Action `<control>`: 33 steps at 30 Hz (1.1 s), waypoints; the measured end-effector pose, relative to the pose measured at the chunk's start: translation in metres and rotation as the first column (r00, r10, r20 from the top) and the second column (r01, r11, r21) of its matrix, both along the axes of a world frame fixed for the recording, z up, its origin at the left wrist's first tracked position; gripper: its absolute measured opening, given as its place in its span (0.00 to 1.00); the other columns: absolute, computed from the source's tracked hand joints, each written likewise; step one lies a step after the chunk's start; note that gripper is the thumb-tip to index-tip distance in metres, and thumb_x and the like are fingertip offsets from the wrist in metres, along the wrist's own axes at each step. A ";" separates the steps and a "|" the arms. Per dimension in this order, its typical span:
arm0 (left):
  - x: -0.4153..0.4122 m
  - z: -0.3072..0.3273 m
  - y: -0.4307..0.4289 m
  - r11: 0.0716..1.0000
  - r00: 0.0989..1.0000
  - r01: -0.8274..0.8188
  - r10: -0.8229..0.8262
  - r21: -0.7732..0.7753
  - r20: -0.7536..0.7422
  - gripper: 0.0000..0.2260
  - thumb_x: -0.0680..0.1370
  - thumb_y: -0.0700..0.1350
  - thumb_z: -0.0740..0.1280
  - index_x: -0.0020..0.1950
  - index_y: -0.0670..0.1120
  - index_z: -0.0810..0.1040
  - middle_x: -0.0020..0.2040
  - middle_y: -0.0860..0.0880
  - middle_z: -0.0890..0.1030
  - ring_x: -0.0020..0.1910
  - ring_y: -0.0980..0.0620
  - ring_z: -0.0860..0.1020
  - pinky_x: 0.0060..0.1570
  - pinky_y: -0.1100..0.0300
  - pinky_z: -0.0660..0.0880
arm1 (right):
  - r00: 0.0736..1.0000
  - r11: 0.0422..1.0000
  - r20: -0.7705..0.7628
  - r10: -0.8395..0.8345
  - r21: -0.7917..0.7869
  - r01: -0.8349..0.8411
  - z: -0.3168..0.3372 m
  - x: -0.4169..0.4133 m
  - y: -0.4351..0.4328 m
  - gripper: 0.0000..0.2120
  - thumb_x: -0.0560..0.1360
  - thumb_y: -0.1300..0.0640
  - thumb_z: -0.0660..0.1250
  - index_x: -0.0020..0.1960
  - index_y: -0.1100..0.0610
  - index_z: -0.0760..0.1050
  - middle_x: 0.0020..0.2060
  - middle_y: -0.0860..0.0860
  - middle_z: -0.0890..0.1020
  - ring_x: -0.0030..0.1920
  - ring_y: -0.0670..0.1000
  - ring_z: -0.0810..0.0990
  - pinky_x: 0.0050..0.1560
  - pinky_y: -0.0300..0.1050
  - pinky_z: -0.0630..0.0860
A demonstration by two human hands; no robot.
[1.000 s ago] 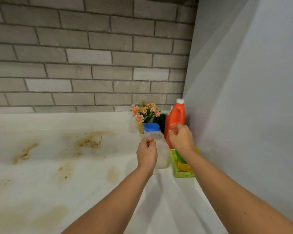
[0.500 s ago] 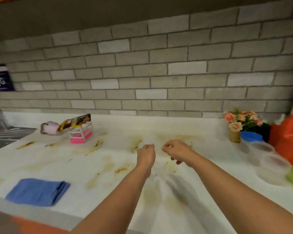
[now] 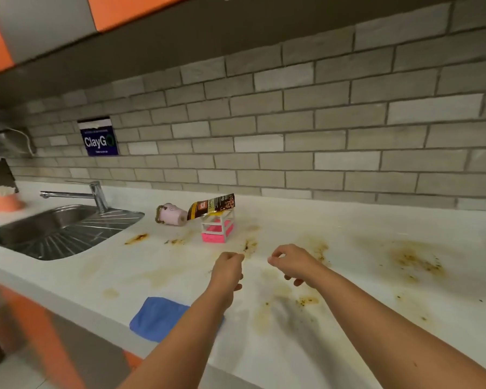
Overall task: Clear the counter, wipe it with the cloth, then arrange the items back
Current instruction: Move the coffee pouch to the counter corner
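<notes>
At the lower centre of the frame, the blue cloth (image 3: 157, 318) lay folded near the stained bench's (image 3: 348, 346) front edge. Above it, mid-frame, the left hand (image 3: 227, 269) and right hand (image 3: 292, 262) hovered, each grip loosely curled and empty. Farther back a packet (image 3: 211, 206) lay tilted on a pink rack (image 3: 218, 227), with a tipped pink cup (image 3: 170, 214) beside it. Clearing seemed unfinished, and the next move likely called for lifting those away.
</notes>
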State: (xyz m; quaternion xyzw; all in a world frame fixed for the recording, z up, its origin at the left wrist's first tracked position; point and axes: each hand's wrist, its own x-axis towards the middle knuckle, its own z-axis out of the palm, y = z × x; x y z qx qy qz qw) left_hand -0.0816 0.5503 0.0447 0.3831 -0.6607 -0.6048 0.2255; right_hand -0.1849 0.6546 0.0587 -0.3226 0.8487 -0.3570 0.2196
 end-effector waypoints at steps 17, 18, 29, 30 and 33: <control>-0.057 -0.018 -0.173 0.966 0.983 -0.158 0.172 0.205 -0.056 0.07 0.80 0.42 0.59 0.57 0.42 0.70 0.51 0.43 0.74 0.46 0.45 0.75 0.38 0.57 0.74 | 1.000 0.998 -0.026 -0.017 -0.061 0.016 -0.011 -0.071 -0.170 0.14 0.77 0.59 0.61 0.59 0.63 0.74 0.43 0.53 0.74 0.40 0.53 0.73 0.34 0.42 0.70; -0.060 -0.021 -0.183 0.959 0.983 -0.156 0.175 0.237 -0.059 0.07 0.80 0.41 0.58 0.57 0.41 0.70 0.50 0.43 0.75 0.45 0.45 0.75 0.38 0.57 0.74 | 0.999 0.997 -0.036 -0.031 -0.067 0.029 -0.014 -0.073 -0.179 0.14 0.76 0.59 0.61 0.59 0.64 0.74 0.42 0.52 0.73 0.40 0.52 0.73 0.35 0.42 0.70; -0.111 -0.026 -0.300 0.802 0.961 -0.065 0.211 0.593 -0.180 0.20 0.79 0.49 0.63 0.67 0.39 0.68 0.60 0.41 0.73 0.47 0.45 0.76 0.48 0.51 0.75 | 0.939 0.958 -0.202 -0.279 -0.130 0.257 -0.023 -0.097 -0.273 0.17 0.76 0.58 0.64 0.64 0.56 0.71 0.62 0.55 0.71 0.59 0.54 0.75 0.56 0.45 0.73; -0.115 -0.030 -0.310 0.792 0.959 -0.063 0.217 0.607 -0.184 0.22 0.79 0.50 0.64 0.68 0.39 0.67 0.62 0.41 0.73 0.47 0.45 0.76 0.44 0.53 0.75 | 0.926 0.952 -0.226 -0.302 -0.130 0.278 -0.023 -0.098 -0.280 0.17 0.76 0.58 0.64 0.64 0.56 0.71 0.62 0.55 0.69 0.59 0.54 0.74 0.56 0.46 0.73; -0.124 -0.037 -0.328 0.784 0.953 -0.058 0.228 0.618 -0.201 0.20 0.78 0.49 0.65 0.67 0.40 0.70 0.63 0.42 0.74 0.47 0.46 0.74 0.39 0.57 0.73 | 0.893 0.939 -0.289 -0.345 -0.107 0.328 -0.027 -0.095 -0.293 0.19 0.75 0.60 0.63 0.65 0.55 0.70 0.62 0.54 0.67 0.61 0.55 0.71 0.55 0.46 0.74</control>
